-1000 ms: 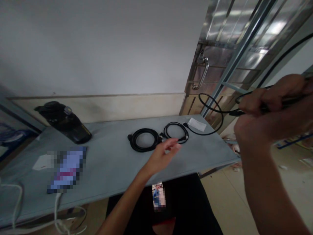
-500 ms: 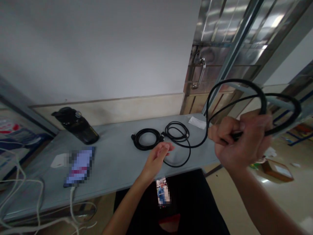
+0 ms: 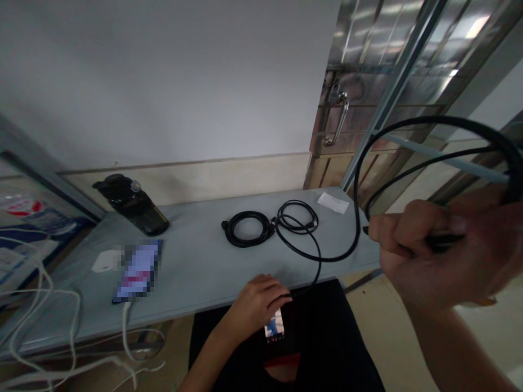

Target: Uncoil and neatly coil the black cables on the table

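My right hand (image 3: 441, 256) is closed in a fist round loops of a black cable (image 3: 356, 179), raised at the right above the table's end. From it the cable drops onto the table and curves past a small loose coil. My left hand (image 3: 259, 302) is low at the table's front edge, its fingers pinched on the same cable's trailing stretch. A second black cable (image 3: 229, 235) lies wound in a neat ring at mid-table, near a plug end. Part of the held bundle is hidden by my right palm.
On the grey table (image 3: 196, 272) are a black bottle (image 3: 137, 207), a phone (image 3: 141, 267), a white tag (image 3: 107, 261) and a white paper strip (image 3: 333, 203). White cords (image 3: 77, 326) hang at the left. Another lit phone (image 3: 274, 326) rests on my dark-clothed lap.
My right hand has moved right and closer with the cable loops, which have widened. My left hand has dropped from above the table to its front edge and closed on the cable.
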The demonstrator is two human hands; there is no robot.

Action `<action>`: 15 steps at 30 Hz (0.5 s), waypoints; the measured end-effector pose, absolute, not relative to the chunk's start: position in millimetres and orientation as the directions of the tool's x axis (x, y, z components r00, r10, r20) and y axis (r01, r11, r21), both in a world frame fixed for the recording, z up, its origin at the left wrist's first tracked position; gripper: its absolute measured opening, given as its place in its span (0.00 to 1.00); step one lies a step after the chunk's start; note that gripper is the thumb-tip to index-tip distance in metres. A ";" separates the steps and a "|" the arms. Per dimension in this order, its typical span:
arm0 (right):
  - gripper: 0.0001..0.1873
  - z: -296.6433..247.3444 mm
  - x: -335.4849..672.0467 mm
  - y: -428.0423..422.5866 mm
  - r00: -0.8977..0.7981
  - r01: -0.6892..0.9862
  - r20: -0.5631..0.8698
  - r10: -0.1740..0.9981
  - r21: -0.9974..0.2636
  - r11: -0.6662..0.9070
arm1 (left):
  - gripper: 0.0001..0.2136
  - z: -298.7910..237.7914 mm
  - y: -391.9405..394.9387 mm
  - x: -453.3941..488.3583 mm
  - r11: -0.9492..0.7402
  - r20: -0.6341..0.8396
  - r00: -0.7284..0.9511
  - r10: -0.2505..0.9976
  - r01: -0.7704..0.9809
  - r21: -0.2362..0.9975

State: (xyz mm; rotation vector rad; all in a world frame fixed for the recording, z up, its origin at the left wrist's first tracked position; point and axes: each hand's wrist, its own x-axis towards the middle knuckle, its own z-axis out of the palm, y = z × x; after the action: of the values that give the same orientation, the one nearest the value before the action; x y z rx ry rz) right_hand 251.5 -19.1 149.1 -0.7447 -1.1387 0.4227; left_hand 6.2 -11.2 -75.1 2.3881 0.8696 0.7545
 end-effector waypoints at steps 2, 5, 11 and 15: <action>0.37 143.9 258.8 -12.1 0.374 0.016 0.664 0.648 -0.702 0.712 | 0.10 -58.6 -10.6 -11.3 -0.645 0.341 0.601 0.723 0.410 0.645; 0.39 125.7 275.0 3.3 0.276 0.078 0.645 0.712 -0.754 0.653 | 0.14 -29.7 -1.9 -51.6 -0.507 0.296 0.465 0.835 0.436 0.744; 0.43 73.8 337.8 40.3 0.286 0.251 0.536 0.794 -0.842 0.478 | 0.16 14.7 18.7 -144.2 -0.431 0.466 0.107 0.878 0.598 0.676; 0.35 54.3 399.9 63.4 0.444 0.173 0.479 0.757 -0.875 0.452 | 0.14 30.5 14.0 -195.0 -0.249 0.514 -0.147 0.845 0.742 0.622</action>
State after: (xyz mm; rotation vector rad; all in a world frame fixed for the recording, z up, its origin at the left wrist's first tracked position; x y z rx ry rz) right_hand 399.9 63.4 54.3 -1.0692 -1.0784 0.4639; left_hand -195.0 14.0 30.5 1.9722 1.8496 1.3615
